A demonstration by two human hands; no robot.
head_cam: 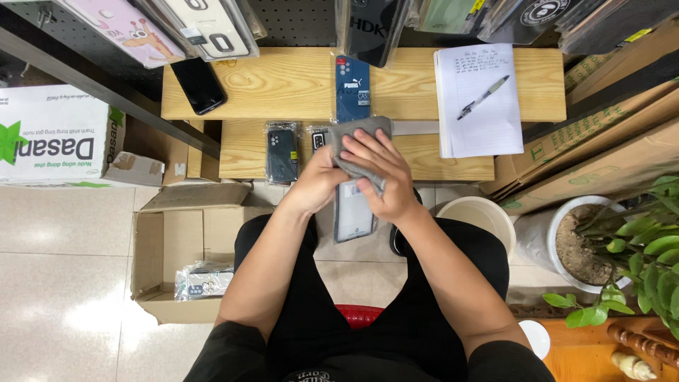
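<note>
Grey soft cloth under right hand; left hand gripping flat, perhaps plastic-wrapped case.

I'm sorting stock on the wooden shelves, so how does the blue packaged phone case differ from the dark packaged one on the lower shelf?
The blue packaged case lies on the upper shelf with its end overhanging the edge; the dark packaged case lies flat on the lower shelf. The blue one shows a printed card front, the dark one camera cutouts. Both sit in clear wrappers, untouched by either hand.
</note>
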